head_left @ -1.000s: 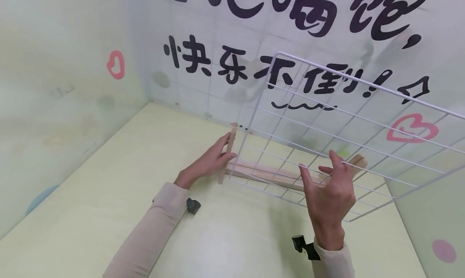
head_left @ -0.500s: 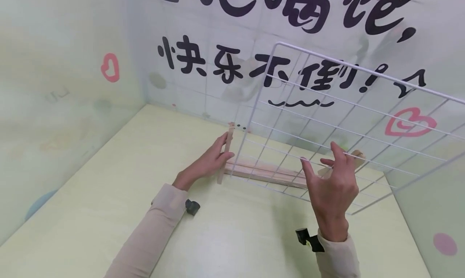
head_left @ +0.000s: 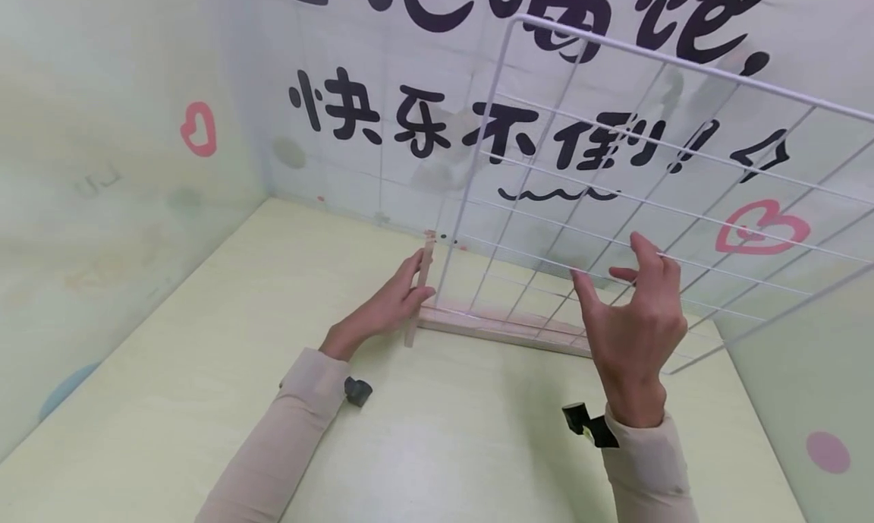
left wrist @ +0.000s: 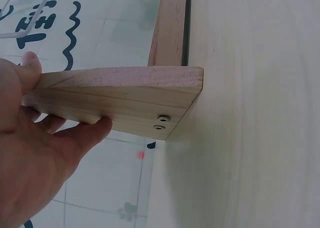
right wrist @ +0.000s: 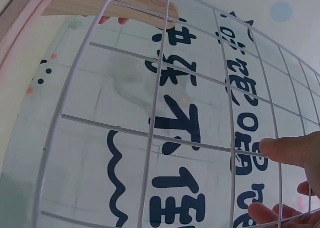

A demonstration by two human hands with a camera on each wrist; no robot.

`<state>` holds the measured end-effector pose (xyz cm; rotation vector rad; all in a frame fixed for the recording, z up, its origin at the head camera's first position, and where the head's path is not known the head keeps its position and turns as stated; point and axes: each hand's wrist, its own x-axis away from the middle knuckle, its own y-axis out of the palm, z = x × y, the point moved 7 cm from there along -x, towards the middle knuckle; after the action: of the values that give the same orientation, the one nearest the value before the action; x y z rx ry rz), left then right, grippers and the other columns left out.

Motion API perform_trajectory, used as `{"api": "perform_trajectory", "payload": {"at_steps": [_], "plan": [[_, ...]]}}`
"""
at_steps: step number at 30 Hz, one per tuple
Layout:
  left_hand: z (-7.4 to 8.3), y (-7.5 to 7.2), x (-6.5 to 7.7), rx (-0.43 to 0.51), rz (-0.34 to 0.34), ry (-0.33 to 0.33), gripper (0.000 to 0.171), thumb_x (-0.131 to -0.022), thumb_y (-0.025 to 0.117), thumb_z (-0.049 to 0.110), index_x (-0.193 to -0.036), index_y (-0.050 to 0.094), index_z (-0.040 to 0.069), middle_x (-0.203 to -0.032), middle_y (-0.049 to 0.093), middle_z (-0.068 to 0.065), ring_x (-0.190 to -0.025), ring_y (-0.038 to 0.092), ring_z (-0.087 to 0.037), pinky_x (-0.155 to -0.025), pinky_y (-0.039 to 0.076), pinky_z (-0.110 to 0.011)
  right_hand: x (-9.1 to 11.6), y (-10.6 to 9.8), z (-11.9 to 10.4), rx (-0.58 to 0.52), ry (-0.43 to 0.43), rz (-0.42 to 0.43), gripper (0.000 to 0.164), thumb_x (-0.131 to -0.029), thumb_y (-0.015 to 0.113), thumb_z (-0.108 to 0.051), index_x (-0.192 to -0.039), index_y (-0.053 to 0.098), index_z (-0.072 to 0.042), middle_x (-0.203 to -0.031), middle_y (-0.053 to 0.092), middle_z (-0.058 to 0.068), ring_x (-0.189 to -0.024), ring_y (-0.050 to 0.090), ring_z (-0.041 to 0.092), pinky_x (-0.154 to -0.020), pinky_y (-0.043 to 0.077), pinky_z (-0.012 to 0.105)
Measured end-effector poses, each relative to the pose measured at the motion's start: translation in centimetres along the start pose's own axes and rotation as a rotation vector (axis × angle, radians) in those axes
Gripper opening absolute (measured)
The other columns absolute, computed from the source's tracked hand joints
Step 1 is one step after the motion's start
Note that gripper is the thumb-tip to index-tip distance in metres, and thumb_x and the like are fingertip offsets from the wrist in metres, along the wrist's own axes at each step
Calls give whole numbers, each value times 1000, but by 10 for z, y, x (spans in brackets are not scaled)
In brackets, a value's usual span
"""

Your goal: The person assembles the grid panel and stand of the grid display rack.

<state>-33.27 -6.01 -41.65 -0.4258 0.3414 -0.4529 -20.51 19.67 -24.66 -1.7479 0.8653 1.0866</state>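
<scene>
My left hand [head_left: 378,307] grips the left end board [left wrist: 115,100] of a low wooden frame, thumb on one face and fingers on the other. Two metal bolt heads [left wrist: 162,119] show on that board. A long wooden bar [head_left: 505,331] runs right from it along the table. With my right hand [head_left: 638,333] I hold a white wire grid panel [head_left: 683,62], tilted above the bar, thumb and fingers at its wires. In the right wrist view, the thumb [right wrist: 285,150] lies against a wire. The frame's right end is hidden behind my right hand.
A pale yellow tabletop [head_left: 423,432] lies under everything. Behind it stands a light wall [head_left: 328,181] with large black writing and pink hearts. Side walls [head_left: 102,227] close in at left and right.
My right hand has lifted the grid panel upward, its top edge now higher against the wall writing. The left hand keeps its hold on the end board.
</scene>
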Motion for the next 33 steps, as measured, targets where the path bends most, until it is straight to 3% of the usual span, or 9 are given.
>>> {"api": "perform_trajectory", "payload": {"at_steps": [20, 29, 33], "plan": [[-3, 1, 1, -30, -14, -17, 72, -107, 41, 34, -159, -1, 8, -161, 18, -22, -149, 22, -37, -116, 30, -56, -31, 2, 1, 6, -5, -2, 64, -78, 86, -28, -131, 58, -5, -114, 64, 23, -87, 73, 34, -51, 41, 45], [-3, 1, 1, -28, -19, -11, 72, -107, 42, 33, -159, -1, 9, -160, 19, -22, -148, 23, -38, -113, 33, -57, -42, 8, 7, -7, 12, 5, 61, -83, 81, -32, -131, 58, -3, -116, 63, 24, -89, 72, 34, -54, 45, 48], [-2, 0, 1, -26, -17, -19, 72, -107, 42, 33, -159, -1, 8, -160, 19, -23, -148, 24, -38, -113, 34, -57, -46, 11, 7, -39, 12, 3, 61, -82, 82, -32, -130, 58, -1, -116, 63, 24, -88, 72, 34, -62, 51, 50]]}}
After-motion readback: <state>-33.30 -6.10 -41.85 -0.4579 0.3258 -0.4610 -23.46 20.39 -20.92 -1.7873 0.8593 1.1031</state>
